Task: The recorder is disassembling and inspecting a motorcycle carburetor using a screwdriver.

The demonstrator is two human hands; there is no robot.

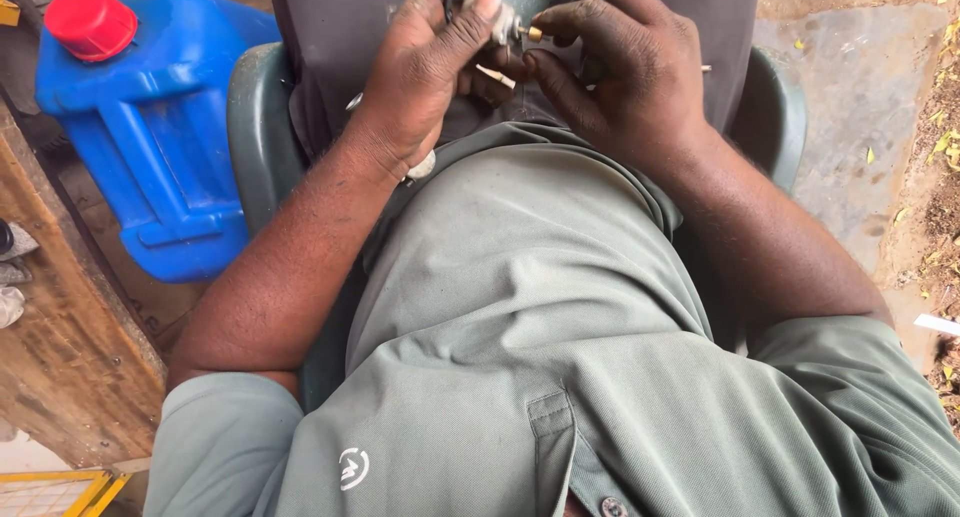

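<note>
seat: I sit in a dark green plastic chair point(258, 127) | floor: grey concrete floor point(860, 107), dry leaves and dirt at my right | left: blue jerrycan point(150, 147) with red cap point(90, 22), wooden board point(70, 337) beside it | light: daylight

Soft even daylight, sharp focus

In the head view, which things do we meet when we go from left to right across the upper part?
Red cap → blue jerrycan → left hand → small brass-tipped metal part → right hand → green chair rim → stone ground.
</note>
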